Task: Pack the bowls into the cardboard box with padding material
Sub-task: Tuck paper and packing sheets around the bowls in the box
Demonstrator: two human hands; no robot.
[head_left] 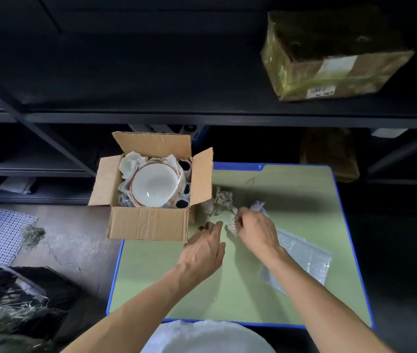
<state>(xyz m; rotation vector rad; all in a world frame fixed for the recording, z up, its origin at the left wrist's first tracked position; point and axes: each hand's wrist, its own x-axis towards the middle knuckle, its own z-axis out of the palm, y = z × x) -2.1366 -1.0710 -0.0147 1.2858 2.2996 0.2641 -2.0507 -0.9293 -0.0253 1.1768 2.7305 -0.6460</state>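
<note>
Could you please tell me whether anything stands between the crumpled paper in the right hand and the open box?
Nothing closes the cardboard box: its flaps stand open. Its right flap leans out toward the crumpled paper that the right hand pinches, so the paper must likely be lifted over it.

Dim, shadowy — edges warped, soft.

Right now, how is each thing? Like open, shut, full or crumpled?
Cardboard box, open, flaps up.
Bowl, upright in the box, paper stuffed around it.
Paper, crumpled on the table, pinched by the right hand.
Left hand, open, beside the box.
Bubble wrap, lying flat on the table.
Parcel on the shelf, closed.
</note>
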